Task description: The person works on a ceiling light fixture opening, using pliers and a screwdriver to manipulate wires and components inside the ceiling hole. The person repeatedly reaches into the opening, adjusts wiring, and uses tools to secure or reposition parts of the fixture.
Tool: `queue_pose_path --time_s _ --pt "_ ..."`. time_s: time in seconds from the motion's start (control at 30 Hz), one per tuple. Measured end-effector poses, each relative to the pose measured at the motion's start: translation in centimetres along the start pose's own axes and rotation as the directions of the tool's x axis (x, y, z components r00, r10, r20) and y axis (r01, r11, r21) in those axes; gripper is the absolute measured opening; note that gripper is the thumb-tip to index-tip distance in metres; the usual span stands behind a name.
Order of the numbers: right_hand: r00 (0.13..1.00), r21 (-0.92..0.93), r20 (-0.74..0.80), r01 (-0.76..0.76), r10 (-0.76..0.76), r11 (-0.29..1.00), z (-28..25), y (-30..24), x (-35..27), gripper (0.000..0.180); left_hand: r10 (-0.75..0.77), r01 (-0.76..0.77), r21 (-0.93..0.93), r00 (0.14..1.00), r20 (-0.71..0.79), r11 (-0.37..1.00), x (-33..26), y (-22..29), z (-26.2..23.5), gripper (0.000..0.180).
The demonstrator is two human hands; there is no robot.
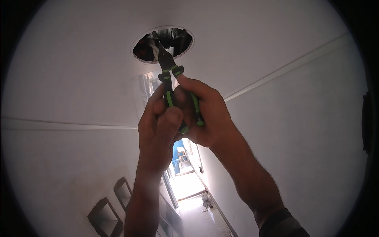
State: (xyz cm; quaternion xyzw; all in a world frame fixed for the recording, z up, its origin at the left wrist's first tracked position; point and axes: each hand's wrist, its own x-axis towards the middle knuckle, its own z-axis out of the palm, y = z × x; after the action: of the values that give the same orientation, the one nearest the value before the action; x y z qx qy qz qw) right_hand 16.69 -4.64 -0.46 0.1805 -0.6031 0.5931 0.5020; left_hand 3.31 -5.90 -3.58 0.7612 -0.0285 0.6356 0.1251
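Observation:
Both my hands are raised toward a round hole (145, 62) cut in the white ceiling. They grip one pair of pliers (166, 61) with dark jaws and black-and-green handles. My left hand (154, 126) wraps the left handle, its thumb pressed along the grip. Around the right handle closes my right hand (211, 108), thumb up near the guard. The handles stand somewhat apart. At the hole, the jaws point up beside a pale twisted cable (154, 49); whether they bite on it, I cannot tell. Dark space and shiny metal parts show inside the opening.
White walls meet the ceiling along pale trim (276, 79). Lower left are two box-like wall niches or shelves (106, 221). Far below, a bright passage holds a stepladder (182, 154) and some small items (206, 202) on the floor. A dark object (366, 122) stands at the right rim.

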Motion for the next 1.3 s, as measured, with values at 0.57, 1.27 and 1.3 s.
queue_pose_path --time_s 0.57,1.27,1.3 --pt "0.996 -0.01 0.037 0.083 -0.083 0.996 4.2 -7.1 -1.7 0.032 0.059 -0.056 0.082 0.998 -0.032 0.995 4.0 6.0 6.9 0.043" --pt "0.9 -0.996 -0.058 -0.022 -0.432 0.088 3.5 -8.1 -1.3 0.034 -0.333 0.3 0.303 0.941 0.063 0.905 -6.5 -3.1 -1.7 0.068" --pt "0.899 -0.996 -0.066 -0.031 -0.432 0.087 3.5 -7.7 -1.3 0.035 -0.321 0.287 0.312 0.945 0.066 0.906 -6.7 -3.0 -1.9 0.068"
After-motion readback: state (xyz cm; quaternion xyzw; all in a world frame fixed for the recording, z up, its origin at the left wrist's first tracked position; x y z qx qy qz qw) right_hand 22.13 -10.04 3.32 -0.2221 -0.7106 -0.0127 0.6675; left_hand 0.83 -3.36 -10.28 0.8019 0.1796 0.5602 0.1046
